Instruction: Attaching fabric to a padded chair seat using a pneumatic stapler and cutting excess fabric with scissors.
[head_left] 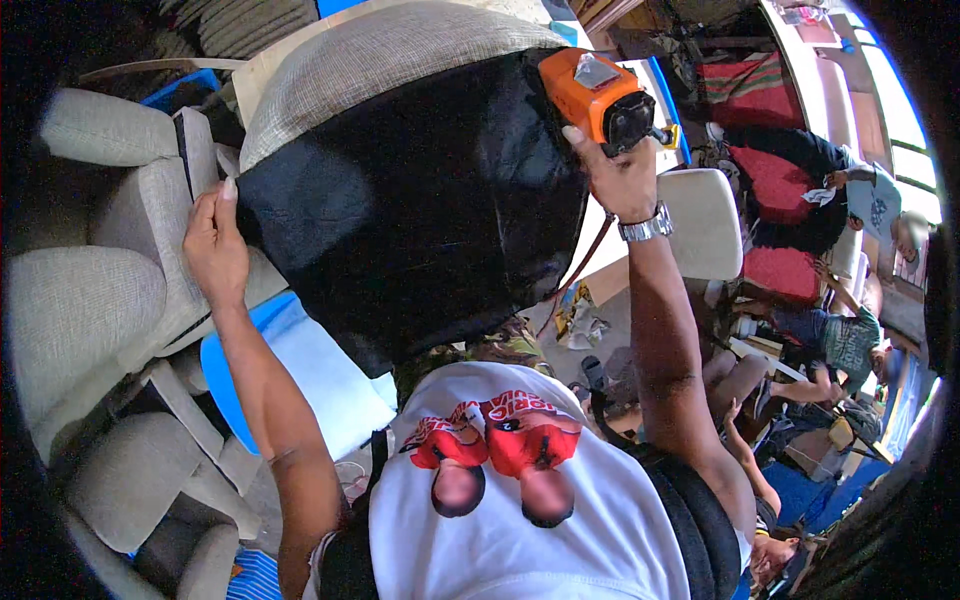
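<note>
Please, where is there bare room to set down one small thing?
The broad middle of the black fabric, between the left hand and right hand, looks bare. A white surface looks free between the left forearm and the fabric's lower edge. The right hand's area is crowded by the orange tool.

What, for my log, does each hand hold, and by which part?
Left hand: black fabric, by its left edge. Right hand: orange power tool, near its black end; exact grip hidden.

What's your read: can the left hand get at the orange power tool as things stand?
Probably not: the left hand is pinching the left edge of the black fabric, whose width separates it from the orange power tool, and the right hand already grips that.
</note>
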